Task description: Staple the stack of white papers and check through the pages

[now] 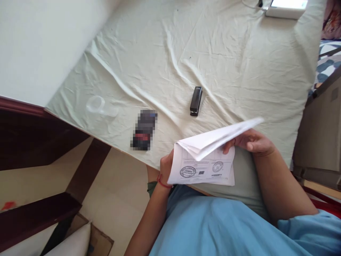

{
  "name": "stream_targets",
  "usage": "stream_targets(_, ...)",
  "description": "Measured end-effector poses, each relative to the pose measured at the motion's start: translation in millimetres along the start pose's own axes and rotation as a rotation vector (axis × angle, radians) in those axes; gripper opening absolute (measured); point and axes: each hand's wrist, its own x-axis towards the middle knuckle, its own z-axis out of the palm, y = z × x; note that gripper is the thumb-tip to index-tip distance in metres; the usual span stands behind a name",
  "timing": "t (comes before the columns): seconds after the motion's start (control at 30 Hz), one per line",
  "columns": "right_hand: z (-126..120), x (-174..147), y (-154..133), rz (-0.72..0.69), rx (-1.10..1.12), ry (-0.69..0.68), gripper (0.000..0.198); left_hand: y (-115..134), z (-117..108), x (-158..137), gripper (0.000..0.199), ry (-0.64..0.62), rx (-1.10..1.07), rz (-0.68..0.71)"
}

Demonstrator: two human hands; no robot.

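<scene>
A stack of printed papers (204, 174) lies over the table's near edge, its lower sheet bearing two round stamps. The upper sheets are lifted and folded over toward the right. My left hand (166, 165), with a red string at the wrist, is closed on the papers' left edge; its fingers are partly hidden behind them. Under the raised sheets, my right hand (250, 140) has its fingers bent against the papers, partly covered by them. Beyond the papers a black stapler (196, 101) rests on the cloth.
A blurred-out dark object (144, 129) lies left of the papers, with a clear round plastic piece (96, 104) farther left. A white device (286, 10) with a lit screen and cable stands at the far right. The cream tablecloth (226, 46) is wrinkled. A cardboard box (319, 131) stands at right.
</scene>
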Motion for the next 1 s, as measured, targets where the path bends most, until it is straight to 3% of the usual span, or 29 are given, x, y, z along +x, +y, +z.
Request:
stream_targets(0.13, 6, 3, -5, 0.023, -0.024, 0.386, 0.052, 7, -6, 0, 0.023, -0.032, 0.072, 0.070)
stream_targets(0.23, 13, 10, -11, 0.075, -0.018, 0.475, 0.051, 7, -6, 0, 0.025, 0.013, 0.106, 0.118)
stream_targets(0.4, 20, 11, -17, 0.160, 0.004, 0.463, 0.062, 2, 1, 0, 0.031, 0.062, 0.116, 0.141)
stream_targets(0.57, 12, 8, -13, 0.258, -0.008, 0.296, 0.069, 3, 2, -1, 0.036, 0.103, 0.035, 0.085)
stream_targets(0.73, 5, 7, -9, 0.198, -0.108, 0.232, 0.058, 6, -3, 1, 0.030, 0.047, 0.121, 0.141)
stream_targets(1.0, 5, 7, -8, 0.179, -0.084, 0.216, 0.055, 10, -8, 3, 0.022, 0.043, 0.147, 0.119)
